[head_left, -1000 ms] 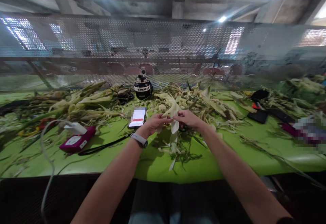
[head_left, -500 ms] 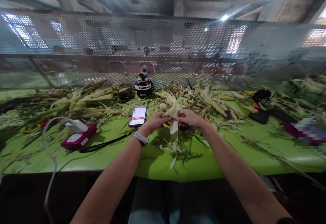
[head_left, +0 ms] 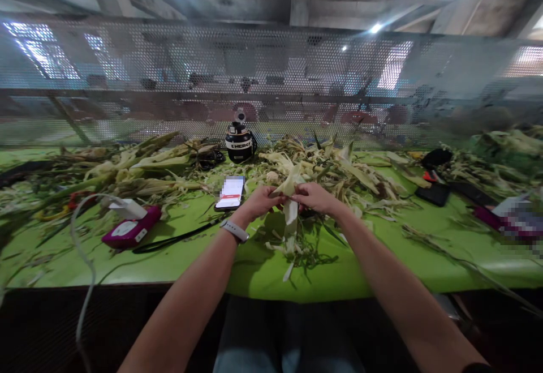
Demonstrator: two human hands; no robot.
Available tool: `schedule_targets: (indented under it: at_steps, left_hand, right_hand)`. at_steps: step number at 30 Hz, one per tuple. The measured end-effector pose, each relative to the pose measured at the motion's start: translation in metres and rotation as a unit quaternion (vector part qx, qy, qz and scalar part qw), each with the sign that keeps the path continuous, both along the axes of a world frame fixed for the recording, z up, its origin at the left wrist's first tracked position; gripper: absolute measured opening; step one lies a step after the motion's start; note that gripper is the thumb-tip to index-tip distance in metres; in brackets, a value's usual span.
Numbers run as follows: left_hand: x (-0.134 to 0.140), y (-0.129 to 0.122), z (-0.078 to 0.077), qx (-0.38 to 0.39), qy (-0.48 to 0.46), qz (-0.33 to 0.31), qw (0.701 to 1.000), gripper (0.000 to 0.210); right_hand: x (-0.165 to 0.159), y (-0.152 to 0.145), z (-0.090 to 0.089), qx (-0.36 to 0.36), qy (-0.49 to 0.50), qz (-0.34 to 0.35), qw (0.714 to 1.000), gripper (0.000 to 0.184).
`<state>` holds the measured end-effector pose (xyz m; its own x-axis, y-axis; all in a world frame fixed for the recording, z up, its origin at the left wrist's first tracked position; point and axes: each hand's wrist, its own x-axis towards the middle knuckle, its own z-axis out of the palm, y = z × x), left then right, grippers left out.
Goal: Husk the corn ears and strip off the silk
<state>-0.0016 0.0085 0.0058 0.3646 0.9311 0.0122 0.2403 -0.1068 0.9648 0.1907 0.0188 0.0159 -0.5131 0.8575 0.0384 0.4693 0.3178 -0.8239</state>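
Between my two hands is a pale corn husk (head_left: pixel 291 214), its broad strips fanning up and one strip hanging down toward the table. My left hand (head_left: pixel 259 202) pinches it from the left, thumb and fingers closed. From the right, my right hand (head_left: pixel 314 198) grips the same husk, fingertips close to those of the left. Below them, thin husk shreds (head_left: pixel 297 254) lie on the green table cover (head_left: pixel 348 277). Behind the hands spreads a heap of dry husks (head_left: pixel 335 166). A phone (head_left: pixel 230 193) with a lit screen lies left of my left hand.
A black jug (head_left: pixel 240 144) marked "ENERGY" stands at the back. At left are more husks (head_left: pixel 139 163) and a purple device (head_left: pixel 131 230) with a white plug and cable. A black phone-like slab (head_left: pixel 432 193) lies at right. A perforated metal screen (head_left: pixel 271 78) borders the far edge.
Very little differs. Both hands keep their hold on the husk, and its upper strips have shifted slightly between the fingers.
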Motion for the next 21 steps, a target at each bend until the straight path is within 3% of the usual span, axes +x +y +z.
schedule_targets:
  at_steps: [9,15,18,21]
  left_hand:
    - [0.000,-0.001,0.002,0.025,0.038,0.005,0.999,0.022]
    - [0.002,-0.001,0.001,0.062,0.064,0.005,0.996,0.019]
    - [0.003,0.001,-0.001,0.090,0.076,0.002,0.993,0.020]
    - [0.003,0.003,-0.004,0.118,0.107,0.008,0.987,0.020]
  right_hand:
    - [-0.009,-0.007,0.003,0.009,0.002,-0.053,0.999,0.001]
    - [-0.009,-0.008,0.006,0.016,-0.035,-0.034,0.999,0.008]
    - [-0.010,-0.010,0.009,0.062,-0.095,-0.038,0.993,0.010]
    - [-0.014,-0.013,0.011,0.145,-0.189,-0.057,0.969,0.012]
